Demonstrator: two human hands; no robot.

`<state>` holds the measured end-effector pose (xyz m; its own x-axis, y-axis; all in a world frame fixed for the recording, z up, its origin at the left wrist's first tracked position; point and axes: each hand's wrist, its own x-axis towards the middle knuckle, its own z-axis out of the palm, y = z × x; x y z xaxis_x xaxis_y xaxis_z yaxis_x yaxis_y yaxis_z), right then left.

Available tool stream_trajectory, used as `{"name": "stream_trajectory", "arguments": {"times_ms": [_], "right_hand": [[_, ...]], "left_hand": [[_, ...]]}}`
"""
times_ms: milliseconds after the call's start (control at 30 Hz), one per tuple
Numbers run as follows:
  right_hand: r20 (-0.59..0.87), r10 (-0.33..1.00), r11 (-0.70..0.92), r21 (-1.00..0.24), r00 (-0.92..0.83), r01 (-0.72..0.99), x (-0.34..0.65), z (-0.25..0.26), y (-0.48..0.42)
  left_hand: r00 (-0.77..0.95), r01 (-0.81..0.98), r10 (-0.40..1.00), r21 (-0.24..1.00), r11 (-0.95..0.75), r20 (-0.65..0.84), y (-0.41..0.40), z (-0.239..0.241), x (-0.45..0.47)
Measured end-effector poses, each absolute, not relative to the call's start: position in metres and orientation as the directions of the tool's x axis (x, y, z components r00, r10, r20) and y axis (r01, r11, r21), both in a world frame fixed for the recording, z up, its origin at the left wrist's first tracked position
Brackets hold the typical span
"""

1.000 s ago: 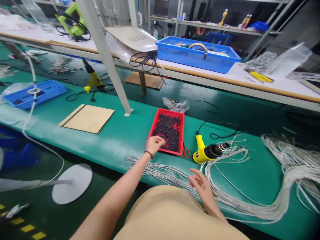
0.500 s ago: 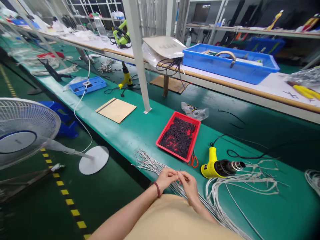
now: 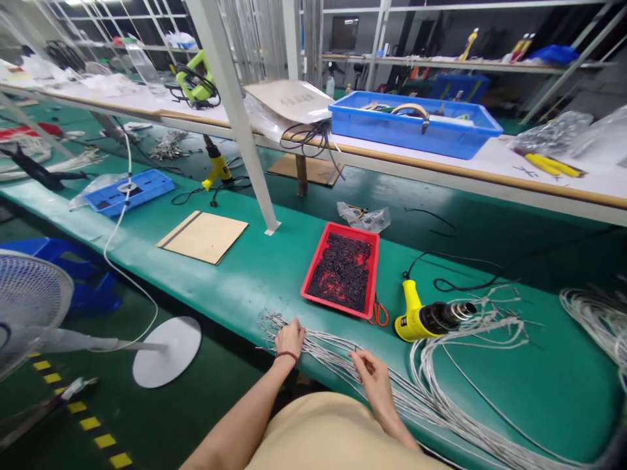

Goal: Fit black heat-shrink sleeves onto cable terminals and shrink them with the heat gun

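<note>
- The right hand (image 3: 371, 373) hovers at the near edge of the green bench (image 3: 235, 274). Its thumb and forefinger are pinched on a small dark piece (image 3: 353, 352) that sticks up from the fingertips and is too small to make out further.
- Just left of it, the left hand (image 3: 290, 338) lies on the wire bundle (image 3: 326, 347), fingers bent down over the strands near their cut ends. I cannot tell whether it grips one strand or only presses on them.
- The wire bundle runs along the near edge from those ends off to the right, where it spreads into loose coils. No dark sleeves show on the ends in view, so I judge that most of the fitting is left to do.
- Just beyond the hands, the yellow heat gun (image 3: 424, 320) lies on its side, untouched, with its nozzle over the coils. Orange-handled scissors (image 3: 378, 315) lie between it and the tray.
- The red tray (image 3: 339, 304) is heaped with black bits (image 3: 343, 271), which suggests little of the stock is used.
- Farther off are a plastic bag (image 3: 363, 216), a wooden board (image 3: 203, 236) to the left, and a blue bin (image 3: 411, 134) on the raised shelf.
</note>
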<state>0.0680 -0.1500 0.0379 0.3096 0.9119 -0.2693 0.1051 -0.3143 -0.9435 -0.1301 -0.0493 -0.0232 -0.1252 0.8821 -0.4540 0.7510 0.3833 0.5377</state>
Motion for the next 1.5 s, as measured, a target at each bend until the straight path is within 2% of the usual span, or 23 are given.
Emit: {"name": "stream_trajectory", "arguments": {"times_ms": [100,200,367,467,533,700,833,967,1100,1233,1367,1500], "right_hand": [[-0.263,0.93,-0.306,-0.941,0.256,0.145,0.077,0.045,-0.151],[-0.248,0.951,-0.285,-0.935,0.187,0.213,0.093,0.054,-0.151],[-0.169,0.985,-0.173,-0.941,0.038,0.292,0.104,0.071,-0.151],[-0.108,0.993,-0.089,-0.955,-0.052,0.283,0.106,0.087,-0.148],[-0.117,0.989,-0.091,-0.962,-0.087,0.259,0.109,0.101,-0.143],[-0.1,0.993,-0.091,-0.985,-0.057,0.146,0.114,0.159,-0.122],[0.027,0.999,0.025,-0.998,0.036,0.05,0.109,0.206,-0.11],[0.123,0.978,0.134,-0.989,0.167,-0.06,0.102,0.222,-0.105],[0.053,0.952,0.104,-0.982,0.302,-0.155,0.099,0.221,-0.104],[0.0,0.933,0.103,-0.958,0.36,-0.268,0.097,0.228,-0.108],[-0.038,0.92,0.122,-0.918,0.39,-0.377,0.096,0.235,-0.113],[-0.145,0.911,0.08,-0.855,0.385,-0.513,0.094,0.232,-0.115]], "left_hand": [[-0.222,0.66,0.881,0.601,0.451,-0.418,-0.054,-0.023,-0.125],[-0.325,0.48,0.867,0.724,0.495,-0.377,-0.061,-0.014,-0.121],[-0.386,0.085,0.868,0.924,0.372,-0.314,-0.071,0.026,-0.108],[-0.38,-0.057,0.891,0.968,0.244,-0.247,-0.078,0.067,-0.097],[-0.347,-0.111,0.915,0.978,0.177,-0.205,-0.085,0.097,-0.088],[-0.163,-0.277,0.977,0.957,0.085,-0.135,-0.101,0.156,-0.066],[-0.065,-0.224,0.992,0.97,0.091,-0.108,-0.105,0.176,-0.057],[-0.017,-0.199,0.993,0.974,0.109,-0.115,-0.107,0.191,-0.052],[-0.004,-0.117,0.998,0.992,0.057,-0.058,-0.108,0.203,-0.053],[0.026,-0.03,0.999,0.999,-0.029,0.03,-0.107,0.201,-0.056],[0.073,0.055,0.997,0.998,-0.003,-0.001,-0.11,0.197,-0.053],[0.128,0.023,0.992,0.999,0.022,-0.025,-0.118,0.198,-0.048]]}}
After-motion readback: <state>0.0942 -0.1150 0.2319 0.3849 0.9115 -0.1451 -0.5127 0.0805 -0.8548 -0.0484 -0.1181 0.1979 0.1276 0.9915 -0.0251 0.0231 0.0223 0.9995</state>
